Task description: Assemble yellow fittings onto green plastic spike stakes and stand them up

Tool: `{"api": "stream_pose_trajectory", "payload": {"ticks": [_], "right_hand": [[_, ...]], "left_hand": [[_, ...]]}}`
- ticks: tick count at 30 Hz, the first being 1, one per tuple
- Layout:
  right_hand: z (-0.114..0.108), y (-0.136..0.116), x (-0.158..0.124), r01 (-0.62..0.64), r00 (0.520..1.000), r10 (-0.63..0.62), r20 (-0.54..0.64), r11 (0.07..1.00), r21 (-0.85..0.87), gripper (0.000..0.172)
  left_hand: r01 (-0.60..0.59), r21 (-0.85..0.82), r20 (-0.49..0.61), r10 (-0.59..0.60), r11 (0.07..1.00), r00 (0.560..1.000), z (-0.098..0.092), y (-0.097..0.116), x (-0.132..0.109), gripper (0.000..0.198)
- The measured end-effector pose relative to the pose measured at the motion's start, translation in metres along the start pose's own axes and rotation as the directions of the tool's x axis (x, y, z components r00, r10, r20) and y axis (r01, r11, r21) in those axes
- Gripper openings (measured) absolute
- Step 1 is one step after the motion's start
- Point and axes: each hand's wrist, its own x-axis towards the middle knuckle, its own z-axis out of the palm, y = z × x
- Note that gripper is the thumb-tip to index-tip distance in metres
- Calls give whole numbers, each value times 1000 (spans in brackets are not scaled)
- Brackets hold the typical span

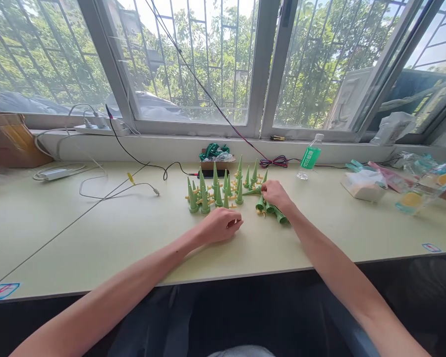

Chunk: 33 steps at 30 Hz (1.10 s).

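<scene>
Several green plastic watering spikes (204,202) with yellow valve pieces (233,205) stand point-up in a cluster at the middle of the table. My right hand (277,194) is closed on a green watering spike (251,191), which lies level and points left toward the cluster. Just below that hand, several loose spikes (280,216) lie on their sides with their hollow ends facing me. In front of the standing spikes, my left hand (221,225) rests low over the tabletop with its fingers curled in. Whatever those fingers hold, if anything, is hidden.
Behind the cluster are a phone (212,173) on a cable and a small box (217,161) with green material. A green-labelled bottle (310,157) stands right of them. Tissues (364,184) and plastic bags (412,196) lie farther right. Cables (107,193) cross the left side.
</scene>
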Motion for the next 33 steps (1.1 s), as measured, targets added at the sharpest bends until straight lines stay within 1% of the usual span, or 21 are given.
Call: {"api": "stream_pose_trajectory", "payload": {"ticks": [2, 5, 6, 9, 14, 17, 21, 24, 26, 28, 30, 32, 33], "right_hand": [[-3, -4, -3, 25, 1000, -25, -13, 999, 29, 16], [-10, -14, -12, 165, 986, -159, -56, 977, 137, 14], [-13, -17, -15, 196, 980, -190, -53, 968, 157, 13], [-23, -24, -24, 256, 964, -263, 32, 955, 147, 19], [-31, -26, -31, 253, 955, -259, 146, 966, 57, 23], [-30, -27, -32, 245, 948, -243, 204, 969, 16, 25], [-26, -32, -34, 225, 944, -202, 261, 973, -62, 23], [-25, -34, -35, 241, 931, -210, 300, 968, -72, 21], [-24, -35, -36, 256, 921, -232, 314, 966, -35, 21], [-24, -37, -37, 294, 905, -292, 310, 955, 42, 23], [-24, -39, -39, 349, 890, -372, 262, 928, 132, 25], [-23, -43, -40, 376, 893, -411, 186, 906, 194, 24], [-23, -45, -41, 375, 898, -411, 153, 901, 219, 23]], "left_hand": [[-2, 0, 1, 2, 1000, 1000, 0, 0, 0, 26], [4, 10, 2, -4, 1000, 1000, 0, -1, 0, 27], [6, 15, 2, -6, 1000, 1000, 0, -1, 0, 27], [9, 26, -1, -9, 1000, 1000, 0, -1, 0, 28], [-5, 26, 2, 5, 1000, 1000, 0, 0, -1, 28], [-1, 24, 6, 1, 1000, 1000, 0, 0, -1, 28], [10, 26, 16, -10, 1000, 1000, -1, 0, 0, 27], [11, 29, 22, -12, 1000, 1000, -2, 1, 0, 28], [10, 30, 25, -11, 999, 1000, -2, 1, 0, 29], [9, 27, 23, -9, 1000, 1000, -1, 0, 0, 29], [22, 26, -7, -22, 999, 1000, 0, 0, 0, 31], [79, 26, -98, -76, 997, 992, 0, -1, 0, 35], [125, 17, -164, -121, 992, 979, -1, -1, 1, 37]]}}
